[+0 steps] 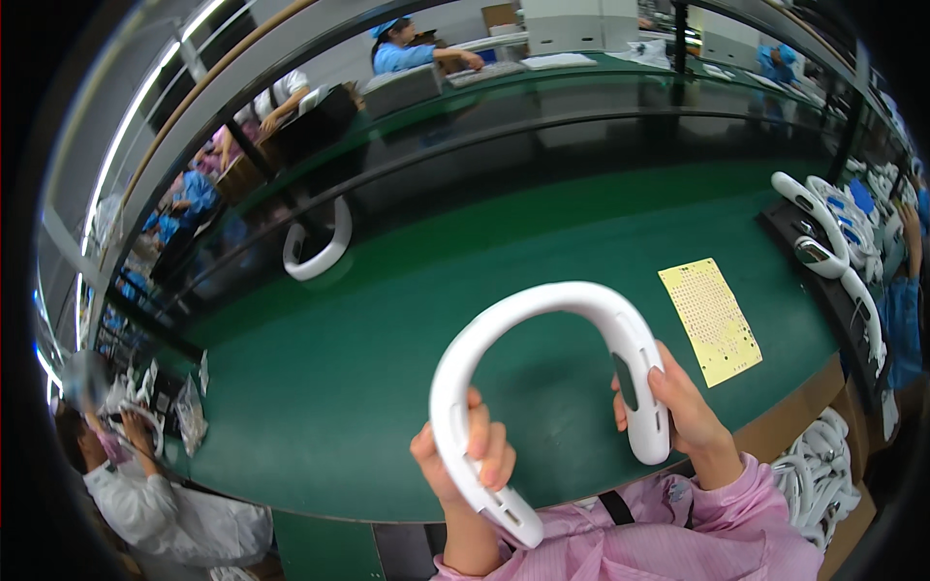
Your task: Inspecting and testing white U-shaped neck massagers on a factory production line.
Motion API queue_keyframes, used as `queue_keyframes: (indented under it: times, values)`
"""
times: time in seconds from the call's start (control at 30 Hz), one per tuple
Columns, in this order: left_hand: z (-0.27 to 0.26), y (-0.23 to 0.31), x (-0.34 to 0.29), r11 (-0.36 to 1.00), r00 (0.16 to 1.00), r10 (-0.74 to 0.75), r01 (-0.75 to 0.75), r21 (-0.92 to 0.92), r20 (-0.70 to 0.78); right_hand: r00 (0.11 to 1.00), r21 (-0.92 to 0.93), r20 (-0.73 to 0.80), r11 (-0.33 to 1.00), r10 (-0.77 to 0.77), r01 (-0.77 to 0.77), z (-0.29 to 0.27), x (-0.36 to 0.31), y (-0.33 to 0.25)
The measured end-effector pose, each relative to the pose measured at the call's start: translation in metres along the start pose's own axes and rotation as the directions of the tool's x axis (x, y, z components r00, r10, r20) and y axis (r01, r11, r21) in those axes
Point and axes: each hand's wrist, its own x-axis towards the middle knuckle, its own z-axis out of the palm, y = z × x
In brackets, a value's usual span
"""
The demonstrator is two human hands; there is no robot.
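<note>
A white U-shaped neck fan (572, 295) is held up over the green table, its curve pointing away from me. My left hand (475, 445) is closed around its left arm, fingers wrapped over the inner side. My right hand (683, 407) grips the right arm near its end, thumb on the outer face and fingertips at the inner side beside a dark oval patch. Both ends of the neck fan point toward me. To the right of my right hand, a yellow sheet with rows of small marks (712, 320) lies flat on the table.
Another white neck fan (320, 261) rests at the table's far left. Several white neck fans lie along a black tray (785, 232) at the right edge. Below it, a cardboard box (838, 387) holds more. A co-worker in white (145, 499) sits at the left; others work beyond.
</note>
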Motion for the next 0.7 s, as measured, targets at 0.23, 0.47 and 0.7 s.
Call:
queue_keyframes:
  times: [0.23, 0.47, 0.7]
  values:
    - [-0.018, 0.004, -0.011, 0.959, 0.996, 0.002, 0.022, -0.284, 0.086, 0.953, 0.265, 0.303, 0.959, 0.017, -0.102, -0.003, -0.007, -0.006]
    - [-0.012, -0.008, -0.012, 0.933, 0.996, 0.04, -0.007, -0.359, 0.084, 0.901, 0.4, 0.431, 0.906, -0.05, -0.141, 0.001, -0.012, -0.012]
    - [-0.015, -0.013, -0.005, 0.984, 0.967, 0.059, -0.098, -0.149, -0.246, 0.933, 0.401, 0.358, 0.905, -0.013, -0.142, 0.019, -0.013, -0.031]
